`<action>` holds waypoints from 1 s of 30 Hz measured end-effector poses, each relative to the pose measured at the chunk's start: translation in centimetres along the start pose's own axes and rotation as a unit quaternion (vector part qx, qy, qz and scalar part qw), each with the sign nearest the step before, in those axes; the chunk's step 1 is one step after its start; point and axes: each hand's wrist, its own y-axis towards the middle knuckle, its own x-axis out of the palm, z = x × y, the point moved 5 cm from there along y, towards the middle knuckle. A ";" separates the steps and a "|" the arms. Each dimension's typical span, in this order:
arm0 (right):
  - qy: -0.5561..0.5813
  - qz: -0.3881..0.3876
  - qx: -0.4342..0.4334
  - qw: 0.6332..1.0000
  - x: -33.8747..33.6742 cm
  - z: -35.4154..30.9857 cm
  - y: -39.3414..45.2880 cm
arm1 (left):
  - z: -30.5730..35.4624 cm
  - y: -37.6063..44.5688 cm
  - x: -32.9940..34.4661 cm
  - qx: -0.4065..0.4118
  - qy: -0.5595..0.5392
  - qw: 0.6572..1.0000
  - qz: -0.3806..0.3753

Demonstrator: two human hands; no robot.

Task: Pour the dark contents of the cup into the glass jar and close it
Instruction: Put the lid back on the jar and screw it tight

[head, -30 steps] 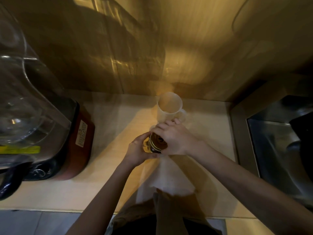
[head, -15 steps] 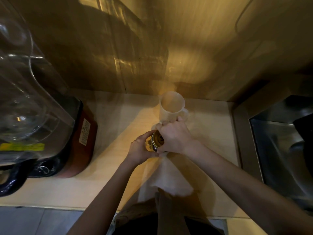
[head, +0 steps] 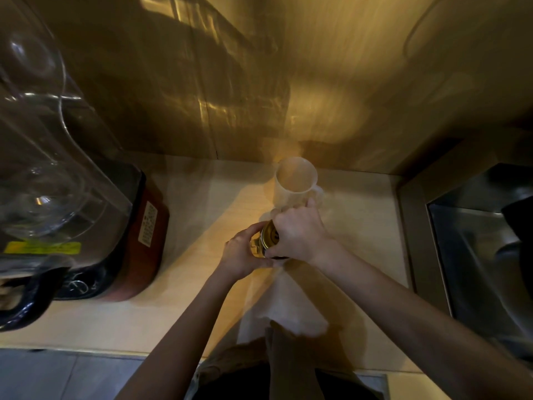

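Fingers of the right hand (head: 300, 235) curl down over the gold lid (head: 269, 237) of the glass jar (head: 258, 249), thumb at the near edge and the other fingertips wrapped over the far edge, so the lid is gripped from above and mostly covered. The left hand (head: 242, 252) clasps the jar's side from the left, fingers bent round the glass and thumb along the near side; the jar stands on the pale countertop (head: 202, 215) and what is inside it cannot be made out. Just beyond the jar, touching or almost touching the right hand's knuckles, stands the white cup (head: 294, 183), upright, its mouth pale and showing no dark contents. A white paper towel (head: 282, 301) lies on the countertop on the near side of the jar, running under the hands toward the counter edge. Well to the left of the jar sits a blender with a red base (head: 144, 241) and a clear jug (head: 43, 168); well to the right, a steel sink (head: 476, 255). Compared with half a second ago, the right hand has turned a little on the lid, hiding more of it, while the left hand's clasp, the jar and the cup are where they were.
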 end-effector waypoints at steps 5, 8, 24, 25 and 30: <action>0.014 0.054 0.050 0.997 0.8 0.2 0.0 | 0.0 0.0 0.0 -0.009 -0.002 1.000 -0.004; 0.020 0.070 0.078 0.994 1.2 0.4 0.0 | 0.1 0.0 0.0 -0.011 -0.003 1.000 -0.003; 0.344 0.057 -0.037 0.937 4.3 3.5 -2.2 | 0.3 -0.3 -0.1 0.000 -0.028 1.000 0.002; 0.363 0.072 -0.027 0.929 4.4 3.8 -2.4 | 0.4 -0.3 0.0 0.002 -0.026 1.000 0.000; 0.381 0.124 -0.021 0.916 3.6 4.6 -2.6 | 0.3 -0.2 -0.1 -0.005 -0.018 1.000 -0.003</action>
